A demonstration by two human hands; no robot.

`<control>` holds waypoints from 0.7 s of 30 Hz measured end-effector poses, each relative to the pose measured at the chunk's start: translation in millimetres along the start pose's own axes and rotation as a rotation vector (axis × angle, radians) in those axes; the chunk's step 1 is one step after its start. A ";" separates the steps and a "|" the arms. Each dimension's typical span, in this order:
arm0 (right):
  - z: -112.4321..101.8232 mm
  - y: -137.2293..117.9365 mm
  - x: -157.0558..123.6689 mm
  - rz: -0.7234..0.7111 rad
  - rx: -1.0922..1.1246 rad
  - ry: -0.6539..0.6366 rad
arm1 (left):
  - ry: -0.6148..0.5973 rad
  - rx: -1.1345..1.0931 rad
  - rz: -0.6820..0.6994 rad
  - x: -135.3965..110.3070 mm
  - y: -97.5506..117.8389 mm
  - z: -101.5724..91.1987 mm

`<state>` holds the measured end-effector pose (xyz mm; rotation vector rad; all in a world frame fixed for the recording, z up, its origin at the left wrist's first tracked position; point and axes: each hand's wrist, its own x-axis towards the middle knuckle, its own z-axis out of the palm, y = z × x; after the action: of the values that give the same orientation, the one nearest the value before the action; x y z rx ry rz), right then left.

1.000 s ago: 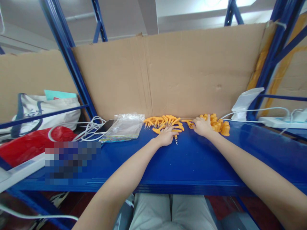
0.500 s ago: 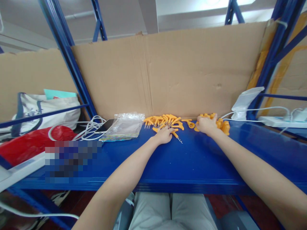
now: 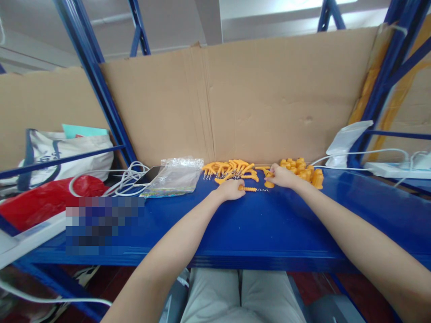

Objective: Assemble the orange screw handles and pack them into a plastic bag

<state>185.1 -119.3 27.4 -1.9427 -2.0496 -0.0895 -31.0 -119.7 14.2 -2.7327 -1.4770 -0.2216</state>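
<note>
My left hand (image 3: 232, 190) is closed around an orange corkscrew part (image 3: 249, 189), whose bare metal spiral points right, low over the blue shelf top. To its right, my right hand (image 3: 282, 176) pinches an orange plastic piece (image 3: 269, 184) with a rounded, flat end showing below the fingertips; the rest is hidden. Behind my left hand lies a pile of orange corkscrew parts (image 3: 232, 168) with metal spirals. Beyond my right hand stand several chunky orange plastic pieces (image 3: 316, 178). Some orange pieces (image 3: 262, 168) lie between the two groups.
Clear plastic bags (image 3: 178, 177), a phone (image 3: 148, 176) and coiled white cables (image 3: 129, 179) lie left of the pile. A cardboard sheet (image 3: 269, 98) closes off the back. A power strip (image 3: 387, 169) sits at right, a red bag (image 3: 84, 190) at left.
My right hand has moved left, away from the chunky pieces, with an orange piece in its fingers. The corkscrew part in my left hand has swung from slanting downward to nearly level.
</note>
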 end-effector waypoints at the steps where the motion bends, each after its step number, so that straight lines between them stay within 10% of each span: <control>1: 3.0 1.7 1.2 -0.009 0.048 -0.033 | 0.011 0.006 -0.007 -0.6 0.2 -0.4; 21: -5.8 -13.0 -14.0 -0.067 -0.269 -0.029 | 0.133 -0.008 -0.148 -0.1 -8.7 1.7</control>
<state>173.8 -135.3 31.4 -2.0360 -2.2196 -0.3720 -38.1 -114.9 12.1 -2.5590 -1.6443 -0.4053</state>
